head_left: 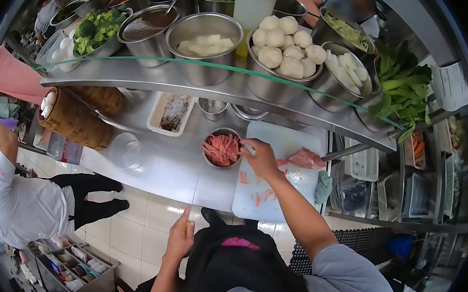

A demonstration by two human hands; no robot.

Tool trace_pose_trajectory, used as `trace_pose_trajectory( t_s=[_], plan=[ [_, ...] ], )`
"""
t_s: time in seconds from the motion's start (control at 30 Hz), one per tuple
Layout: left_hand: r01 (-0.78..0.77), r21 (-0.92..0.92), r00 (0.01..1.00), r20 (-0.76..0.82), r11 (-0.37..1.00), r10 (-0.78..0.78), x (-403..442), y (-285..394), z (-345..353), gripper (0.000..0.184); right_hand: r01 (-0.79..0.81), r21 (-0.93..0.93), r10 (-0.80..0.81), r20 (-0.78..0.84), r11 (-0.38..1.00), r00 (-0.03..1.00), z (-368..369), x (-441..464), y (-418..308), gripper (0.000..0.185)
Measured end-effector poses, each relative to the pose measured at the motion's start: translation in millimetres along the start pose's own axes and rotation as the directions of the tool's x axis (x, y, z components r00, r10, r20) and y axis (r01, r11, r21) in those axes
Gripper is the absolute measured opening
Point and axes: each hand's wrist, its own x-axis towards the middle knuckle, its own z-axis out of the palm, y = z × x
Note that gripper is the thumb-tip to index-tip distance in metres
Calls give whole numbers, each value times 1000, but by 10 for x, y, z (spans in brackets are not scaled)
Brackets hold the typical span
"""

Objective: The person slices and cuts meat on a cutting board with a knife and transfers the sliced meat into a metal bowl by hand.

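My right hand point(261, 158) reaches over the cutting board to a steel bowl point(223, 165) heaped with raw meat strips point(222, 148). Its fingertips are pinched together on strips at the bowl's right side. Down by the counter's front edge, my left hand point(181, 237) is closed around the yellow handle of a knife point(186, 226), its thin blade seen nearly edge-on and pointing away from me. Loose strips and scraps point(263, 195) lie on the white cutting board point(293, 204). A larger piece of raw meat point(307, 158) rests at the board's right side.
A green cloth point(324, 187) lies at the board's right edge. Bamboo steamers point(75, 121), a clear round container point(126, 150) and a white basket point(171, 115) stand to the left. Overhead, a steel shelf point(222, 90) carries several food-filled pots. A co-worker point(29, 200) stands at left.
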Motion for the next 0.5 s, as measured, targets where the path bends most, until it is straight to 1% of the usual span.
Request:
trace_pose_trajectory(
  t_s=[0.07,0.1,0.13,0.17,0.2,0.23,0.27,0.3,0.37,0.4,0.43,0.5],
  plan=[
    [12,-7,1000,21,1000,-12,-13,45,36,49,-7,-36,0,-194,999,981,-68,-181,297,21],
    [-31,2,999,24,1000,30,-5,40,67,50,-10,-36,2,-199,999,980,-127,-289,412,21],
    [-72,11,997,26,997,72,10,38,85,52,-66,41,74,-234,997,969,-180,-405,500,19],
    [-76,14,997,27,997,76,51,45,113,52,-117,121,145,-263,986,954,-229,-462,590,18],
    [-158,71,986,57,985,155,88,82,163,53,-118,122,147,-264,985,953,-296,-488,650,18],
    [-239,126,969,92,963,229,119,119,215,54,-138,118,170,-330,983,929,-343,-512,703,15],
    [-222,179,971,135,958,200,167,171,294,57,-155,115,188,-395,981,899,-359,-500,746,12],
    [-221,182,971,135,958,198,234,231,383,57,-155,118,189,-394,981,899,-383,-427,724,12],
    [-251,281,946,275,927,173,417,348,603,55,-89,93,123,-482,992,868,-480,-90,619,10],
    [-250,280,946,275,927,172,516,406,742,55,-89,-22,66,-512,996,856,-484,112,593,17],
    [-285,248,932,298,926,207,618,460,893,54,-93,-137,5,-535,986,845,-498,334,574,24],
    [-362,199,901,324,911,288,807,485,1251,53,-225,-257,116,-381,940,917,-477,803,752,39]
  ],
)
